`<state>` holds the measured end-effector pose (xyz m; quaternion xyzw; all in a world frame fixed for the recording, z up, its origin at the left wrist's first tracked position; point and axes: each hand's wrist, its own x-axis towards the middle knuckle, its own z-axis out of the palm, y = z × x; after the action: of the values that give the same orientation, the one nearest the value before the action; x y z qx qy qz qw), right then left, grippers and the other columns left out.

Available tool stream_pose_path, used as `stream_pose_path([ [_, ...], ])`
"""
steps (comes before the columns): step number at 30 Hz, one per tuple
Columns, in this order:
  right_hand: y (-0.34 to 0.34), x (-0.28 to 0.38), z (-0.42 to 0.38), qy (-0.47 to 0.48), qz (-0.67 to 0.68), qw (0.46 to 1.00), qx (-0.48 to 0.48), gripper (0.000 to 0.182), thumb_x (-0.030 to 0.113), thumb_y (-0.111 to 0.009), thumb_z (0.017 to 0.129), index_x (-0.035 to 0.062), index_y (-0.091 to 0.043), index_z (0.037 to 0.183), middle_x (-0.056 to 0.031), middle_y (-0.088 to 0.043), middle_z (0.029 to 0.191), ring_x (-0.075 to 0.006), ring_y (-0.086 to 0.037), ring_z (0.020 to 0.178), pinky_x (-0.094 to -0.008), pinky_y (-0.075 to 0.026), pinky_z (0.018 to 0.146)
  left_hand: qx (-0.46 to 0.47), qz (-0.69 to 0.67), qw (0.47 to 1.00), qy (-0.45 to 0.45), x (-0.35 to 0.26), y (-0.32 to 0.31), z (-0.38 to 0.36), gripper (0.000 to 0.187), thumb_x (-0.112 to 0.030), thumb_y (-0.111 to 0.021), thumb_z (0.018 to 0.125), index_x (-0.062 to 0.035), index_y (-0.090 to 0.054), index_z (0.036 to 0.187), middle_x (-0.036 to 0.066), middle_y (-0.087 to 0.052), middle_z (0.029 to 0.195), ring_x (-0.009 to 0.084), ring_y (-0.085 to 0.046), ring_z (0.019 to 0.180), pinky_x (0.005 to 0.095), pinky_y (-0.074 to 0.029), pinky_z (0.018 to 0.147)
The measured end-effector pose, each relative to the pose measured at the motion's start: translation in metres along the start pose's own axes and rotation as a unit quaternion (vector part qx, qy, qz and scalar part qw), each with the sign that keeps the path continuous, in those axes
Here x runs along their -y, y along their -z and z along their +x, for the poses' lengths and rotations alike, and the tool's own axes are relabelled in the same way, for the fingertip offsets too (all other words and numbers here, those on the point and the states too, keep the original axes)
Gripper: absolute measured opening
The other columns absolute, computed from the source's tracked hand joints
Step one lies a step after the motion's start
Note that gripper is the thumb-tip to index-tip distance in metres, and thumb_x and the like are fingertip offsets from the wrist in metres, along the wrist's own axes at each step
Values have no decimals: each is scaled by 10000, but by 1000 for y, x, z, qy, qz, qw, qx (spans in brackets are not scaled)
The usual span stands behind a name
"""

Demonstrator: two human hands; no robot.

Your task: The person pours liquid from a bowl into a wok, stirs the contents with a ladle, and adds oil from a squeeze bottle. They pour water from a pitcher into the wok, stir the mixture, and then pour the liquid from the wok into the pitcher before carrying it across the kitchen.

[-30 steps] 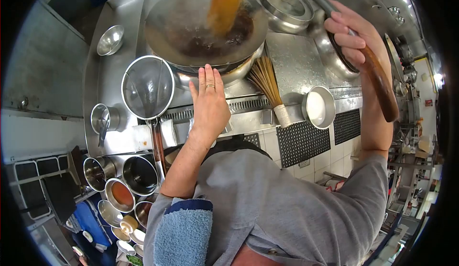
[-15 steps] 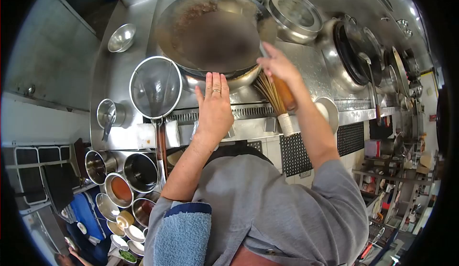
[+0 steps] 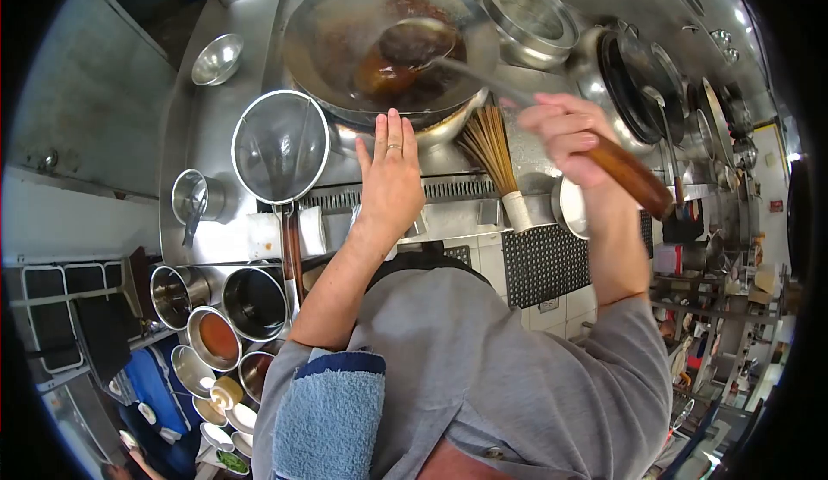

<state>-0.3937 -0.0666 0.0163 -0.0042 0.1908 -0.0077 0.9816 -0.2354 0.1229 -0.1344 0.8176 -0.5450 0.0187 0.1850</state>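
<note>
My right hand [image 3: 569, 135] is wrapped around the wooden handle of a long ladle [image 3: 634, 174]. The shaft runs left over the rim of a large steaming wok [image 3: 312, 57], and the ladle's bowl is inside it, among dark brown, glossy sauce [image 3: 384, 79]. Stretched out nearly straight, the fingers of my left hand [image 3: 390, 178] have their tips right at the wok's near rim; a ring shows on one finger. Between my hands a bamboo wok brush [image 3: 493, 148] leans against the stove. Left of my left hand lies a round mesh strainer [image 3: 280, 148].
A small steel bowl [image 3: 217, 59] and a steel cup [image 3: 191, 197] stand at the left. Several sauce pots [image 3: 254, 305] cluster below them. Lidded pots [image 3: 530, 23] and another wok [image 3: 634, 92] occupy the stove's right side. A blue towel [image 3: 329, 420] hangs over my left arm.
My right hand has moved right, tilting the ladle's handle out to the right. The ladle's bowl has come from the wok's far side nearer its middle. My left hand has barely moved.
</note>
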Motion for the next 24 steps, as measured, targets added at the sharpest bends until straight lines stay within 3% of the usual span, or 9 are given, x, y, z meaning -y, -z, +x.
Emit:
stream_pose_path([
  [4, -52, 8, -39, 88, -221, 968, -84, 114, 85, -412, 1014, 48, -329, 944, -21, -421, 743, -11, -427, 440, -166, -328, 288, 0, -10, 1000, -2, 0, 2, 1, 706, -2, -521, 766, 120, -311, 1429, 289, -248, 1535, 402, -214, 1454, 651, -222, 1103],
  [7, -76, 20, -54, 148, -443, 881, -70, 87, 87, -404, 1020, 62, -356, 951, -4, -410, 726, -2, -387, 409, -168, -306, 267, -11, -9, 1000, -6, 0, -2, 0, 720, 23, -519, 745, 119, -310, 1427, 294, -242, 1536, 408, -216, 1452, 654, -232, 1098],
  [8, -84, 16, -54, 190, -455, 865, -92, 71, 103, -432, 1016, 50, -395, 987, 10, -408, 712, 8, -375, 415, -165, -309, 272, -17, -9, 1000, -7, 0, -3, 0, 721, 27, -518, 742, 120, -310, 1427, 294, -241, 1536, 409, -218, 1451, 654, -231, 1099],
  [10, -91, 21, -52, 242, -555, 786, -122, 242, 127, -502, 989, -5, -441, 1183, 27, -409, 698, 18, -359, 420, -170, -311, 282, -9, -14, 1000, 0, -1, -2, 1, 710, 5, -526, 753, 130, -319, 1421, 299, -253, 1530, 407, -222, 1450, 647, -211, 1109],
  [13, -77, 34, -37, 292, -658, 681, -134, 522, 154, -575, 949, -40, -367, 1387, 38, -415, 690, 9, -354, 422, -175, -303, 294, -7, -24, 1000, 6, -3, 0, 1, 703, 4, -523, 756, 133, -324, 1418, 301, -262, 1525, 407, -223, 1450, 641, -201, 1115],
  [14, -68, 35, -27, 311, -678, 649, -153, 715, 184, -614, 925, -49, -233, 1484, 35, -433, 665, -17, -369, 421, -196, -315, 316, -9, -28, 1000, 7, -3, 0, 1, 701, 9, -519, 755, 132, -325, 1417, 301, -264, 1524, 408, -223, 1450, 640, -201, 1116],
  [16, -34, 51, -3, 322, -721, 584, -191, 742, 178, -634, 909, -31, -229, 1495, 25, -452, 627, -50, -397, 423, -223, -344, 335, -4, -29, 1000, 8, -3, 0, 1, 696, 15, -515, 755, 128, -329, 1417, 298, -264, 1524, 407, -222, 1450, 638, -201, 1117],
  [24, 85, 45, 127, 222, -714, 632, -204, 762, 66, -620, 876, 21, -213, 1520, -29, -526, 683, -94, -481, 470, -283, -413, 377, 4, -25, 1000, 8, -4, 5, 1, 690, 0, -520, 765, 114, -334, 1420, 287, -249, 1535, 389, -208, 1459, 644, -188, 1119],
])
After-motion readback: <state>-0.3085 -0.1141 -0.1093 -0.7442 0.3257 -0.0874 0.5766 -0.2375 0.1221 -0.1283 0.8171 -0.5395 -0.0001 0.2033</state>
